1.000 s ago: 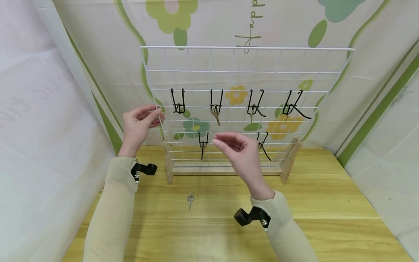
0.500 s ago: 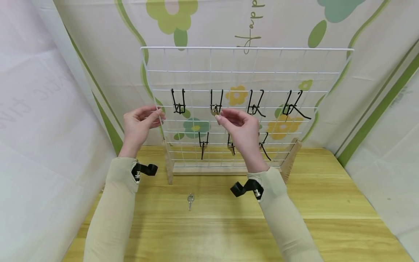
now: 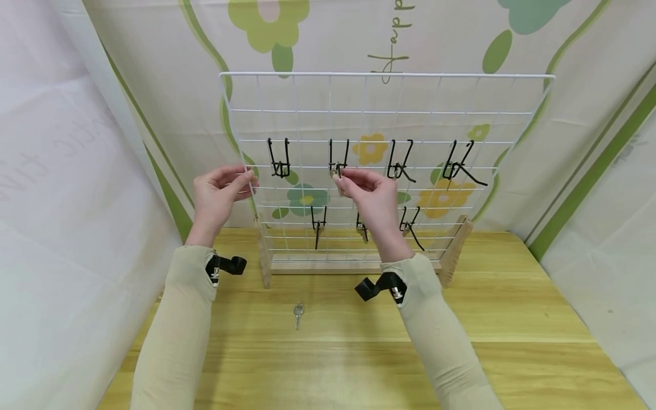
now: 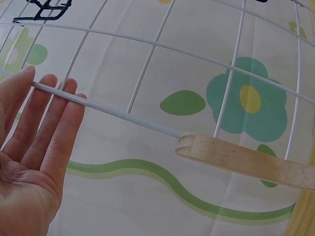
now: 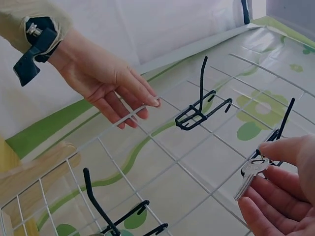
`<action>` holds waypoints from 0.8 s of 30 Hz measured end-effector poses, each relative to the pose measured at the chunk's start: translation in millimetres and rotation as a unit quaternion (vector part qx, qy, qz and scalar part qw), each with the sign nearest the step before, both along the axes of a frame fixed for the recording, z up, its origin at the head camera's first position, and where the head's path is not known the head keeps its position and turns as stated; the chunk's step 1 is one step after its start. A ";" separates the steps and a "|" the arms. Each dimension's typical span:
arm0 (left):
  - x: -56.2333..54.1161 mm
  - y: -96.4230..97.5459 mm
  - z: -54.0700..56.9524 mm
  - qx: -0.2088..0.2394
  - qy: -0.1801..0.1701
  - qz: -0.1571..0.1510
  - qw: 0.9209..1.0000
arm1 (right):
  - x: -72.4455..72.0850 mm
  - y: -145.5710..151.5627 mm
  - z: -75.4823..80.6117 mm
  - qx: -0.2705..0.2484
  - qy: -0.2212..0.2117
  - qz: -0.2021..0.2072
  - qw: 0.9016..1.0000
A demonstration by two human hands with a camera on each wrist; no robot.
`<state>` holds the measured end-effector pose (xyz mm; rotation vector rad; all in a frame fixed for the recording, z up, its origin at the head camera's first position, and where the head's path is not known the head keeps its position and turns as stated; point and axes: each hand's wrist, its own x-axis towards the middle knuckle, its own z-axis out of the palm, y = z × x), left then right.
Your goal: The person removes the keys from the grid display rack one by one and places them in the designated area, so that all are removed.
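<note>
A white wire grid [image 3: 386, 75] stands upright in wooden feet, with several black hooks in two rows. My left hand [image 3: 215, 193] steadies the grid's left edge, thumb on one side of the bar and fingers on the other. My right hand [image 3: 376, 202] is at the second hook [image 3: 331, 152] of the upper row. In the right wrist view, its thumb and fingers pinch a metal key [image 5: 252, 172] by the small ring at its head, right against that hook. Whether the ring is around the hook is hard to tell. Another silver key [image 3: 298, 312] lies on the table.
Other hooks nearby stick out toward me, among them the upper left hook [image 5: 197, 115] and the upper right hook [image 3: 456, 165]. Keys hang on some of them. The wooden feet [image 3: 455, 250] rest on the wooden table [image 3: 512, 319]. Patterned cloth [image 3: 154, 45] surrounds the table.
My right hand has risen from in front of the lower row to the upper second hook, then edged slightly left, fingers now on its key. The left hand stays on the grid's edge.
</note>
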<state>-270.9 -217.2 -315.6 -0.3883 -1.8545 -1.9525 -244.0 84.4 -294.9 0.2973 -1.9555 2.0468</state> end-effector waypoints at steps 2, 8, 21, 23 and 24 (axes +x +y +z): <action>0.2 -0.5 -0.2 0.000 0.000 0.000 1.000 | 0.0 -1.8 2.1 -0.013 -0.006 0.006 1.000; 0.4 -1.0 -0.5 -0.003 0.000 0.002 1.000 | -0.1 -4.6 6.3 -0.025 -0.005 0.006 1.000; 0.2 -0.9 -0.1 -0.003 -0.006 0.000 1.000 | -2.5 -1.7 4.1 -0.029 0.010 0.016 0.999; 0.3 -0.6 0.2 -0.005 -0.007 0.001 1.000 | -2.2 -1.0 4.2 -0.031 0.014 0.020 0.999; 0.4 -0.7 0.3 -0.005 -0.008 0.001 1.000 | -1.7 -1.0 4.4 -0.031 0.016 0.022 0.999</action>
